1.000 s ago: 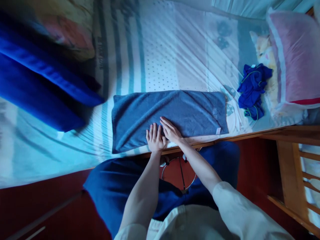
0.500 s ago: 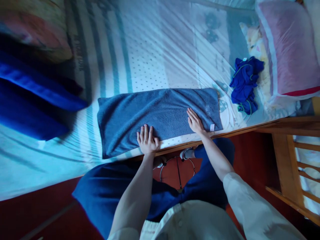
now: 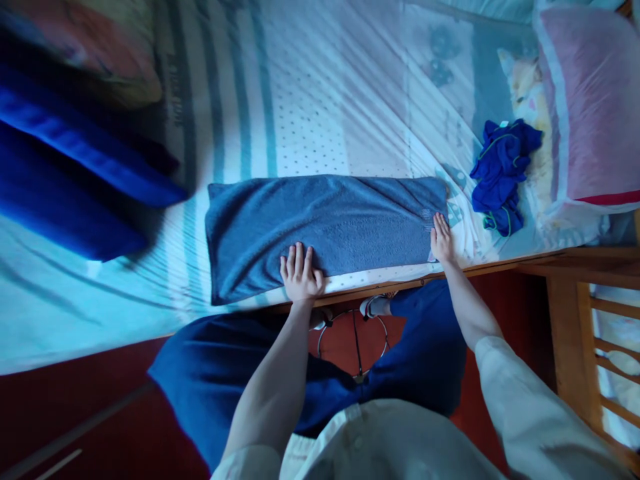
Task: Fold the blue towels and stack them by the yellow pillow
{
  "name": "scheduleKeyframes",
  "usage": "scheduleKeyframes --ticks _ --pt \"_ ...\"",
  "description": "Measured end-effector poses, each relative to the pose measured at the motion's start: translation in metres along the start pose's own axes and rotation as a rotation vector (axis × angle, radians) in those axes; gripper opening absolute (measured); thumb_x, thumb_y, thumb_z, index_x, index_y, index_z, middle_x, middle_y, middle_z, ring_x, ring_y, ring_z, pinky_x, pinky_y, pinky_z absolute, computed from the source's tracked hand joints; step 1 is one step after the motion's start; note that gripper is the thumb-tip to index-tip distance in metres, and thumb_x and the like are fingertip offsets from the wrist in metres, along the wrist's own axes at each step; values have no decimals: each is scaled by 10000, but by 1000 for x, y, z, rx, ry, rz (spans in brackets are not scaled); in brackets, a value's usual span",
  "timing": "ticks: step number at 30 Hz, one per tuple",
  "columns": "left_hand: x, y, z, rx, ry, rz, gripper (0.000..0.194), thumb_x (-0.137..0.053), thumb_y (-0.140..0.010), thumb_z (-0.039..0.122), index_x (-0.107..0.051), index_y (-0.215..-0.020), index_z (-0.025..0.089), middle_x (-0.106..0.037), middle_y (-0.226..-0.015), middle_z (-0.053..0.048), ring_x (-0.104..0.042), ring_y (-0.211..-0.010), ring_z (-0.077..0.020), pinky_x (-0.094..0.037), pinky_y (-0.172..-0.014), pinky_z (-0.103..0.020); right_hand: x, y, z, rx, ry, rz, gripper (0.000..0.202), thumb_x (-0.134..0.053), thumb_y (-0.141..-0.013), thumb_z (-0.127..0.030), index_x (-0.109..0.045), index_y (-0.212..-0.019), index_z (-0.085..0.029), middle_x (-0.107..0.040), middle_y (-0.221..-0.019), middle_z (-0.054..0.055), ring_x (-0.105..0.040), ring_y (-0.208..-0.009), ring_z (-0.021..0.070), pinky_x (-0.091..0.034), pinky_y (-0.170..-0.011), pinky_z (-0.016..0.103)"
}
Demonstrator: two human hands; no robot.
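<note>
A grey-blue towel (image 3: 350, 220) lies spread lengthwise along the near edge of the bed, with soft wrinkles running across its left half. My left hand (image 3: 303, 272) rests flat on its near edge, left of the middle, fingers apart and pointing away from me. At the towel's right end, my right hand (image 3: 442, 240) lies flat with fingers stretched out, partly over the near right corner and the white tag there. Neither hand grips anything.
Crumpled blue cloth (image 3: 503, 173) with green trim lies to the right, beside a pink pillow (image 3: 590, 100). Dark blue fabric (image 3: 75, 167) hangs at the left over the patterned sheet (image 3: 310, 127). A wooden bed rail (image 3: 575, 333) stands at the lower right.
My right hand has slid right along the towel to its right end, now covering the tag. The left hand stays on the near edge. The view has shifted slightly.
</note>
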State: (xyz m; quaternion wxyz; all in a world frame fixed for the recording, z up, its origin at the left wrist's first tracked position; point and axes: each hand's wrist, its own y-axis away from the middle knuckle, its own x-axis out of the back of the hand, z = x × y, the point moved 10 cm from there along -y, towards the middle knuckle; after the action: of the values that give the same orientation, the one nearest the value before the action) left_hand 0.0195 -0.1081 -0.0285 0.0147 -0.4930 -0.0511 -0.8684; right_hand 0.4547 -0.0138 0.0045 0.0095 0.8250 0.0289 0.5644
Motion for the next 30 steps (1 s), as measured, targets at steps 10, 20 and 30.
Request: scheduleKeyframes --ticks 10,20,30 --pt "11 -1 9 -86 52 175 682 -470 -813 277 -524 -1476 130 -402 -1609 -140 -287 -1539 -299 -154 -1279 -539 -8 -18 -14 -207 123 97 643 -147 -1057 -400 -322 -1579 -67 -331 -1628 235 -277 -1539 304 -268 -1215 605" --pt "9 -1 12 -97 54 155 671 -435 -841 269 -501 -1492 122 -416 -1597 -138 -287 -1540 -279 -142 -1286 -529 -108 13 -263 -3 75 77 614 -240 -1052 -370 -255 -1612 -117 -242 -1678 178 -160 -1574 263 -204 -1237 584" --pt "12 -2 15 -77 37 153 640 -430 -862 251 -504 -1486 133 -430 -1588 -134 -287 -1540 -257 -159 -1289 -512 -110 15 -268 -18 88 149 587 -295 -1006 -300 -405 -1548 -102 -380 -1616 184 -258 -1545 264 -218 -1236 581"
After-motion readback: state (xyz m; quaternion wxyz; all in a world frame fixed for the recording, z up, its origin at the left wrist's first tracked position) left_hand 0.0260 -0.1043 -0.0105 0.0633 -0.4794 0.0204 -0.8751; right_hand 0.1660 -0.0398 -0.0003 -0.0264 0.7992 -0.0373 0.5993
